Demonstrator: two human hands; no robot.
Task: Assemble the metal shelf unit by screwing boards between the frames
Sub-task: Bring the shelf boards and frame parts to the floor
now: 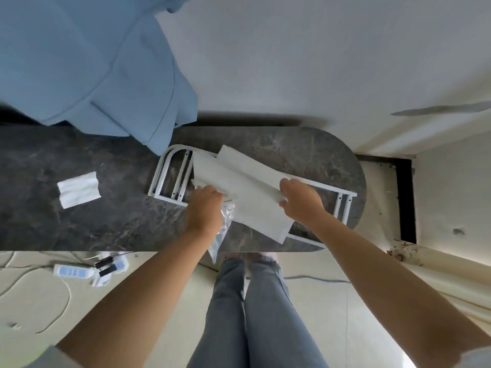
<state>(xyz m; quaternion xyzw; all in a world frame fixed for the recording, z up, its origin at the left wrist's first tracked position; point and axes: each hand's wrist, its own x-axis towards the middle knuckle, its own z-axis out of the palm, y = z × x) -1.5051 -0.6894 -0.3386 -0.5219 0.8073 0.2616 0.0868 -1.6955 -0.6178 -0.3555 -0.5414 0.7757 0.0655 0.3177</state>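
Standing at the dark stone table (pixel 79 216), the person has both hands on a white board (pixel 247 192) that lies slanted across the white metal frames (pixel 170 179), which rest flat on the tabletop. The left hand (pixel 203 208) has its fingers curled over the board's near-left end, and a crinkled clear plastic bag (pixel 221 229) hangs just under that hand (whether the hand also pinches the bag cannot be told). The right hand (pixel 301 200) grips the board's right edge, thumb and fingers wrapped round it. A second white board (pixel 206 168) seems to lie beneath the first, toward the rounded end of the frames.

The board looks thin, flat and stiff, probably light enough for two hands to lift with ease, though its smooth painted face could slip. Taking hold at the two opposite edges, as the hands do here, should keep it level and stop it from scraping the frames. The frames are thin tube, rigid but likely to slide on the polished stone, so they may need steadying.

A folded white sheet (pixel 78 189) lies well apart to the left, and blue cloth (pixel 93 70) drapes over the table's far edge.
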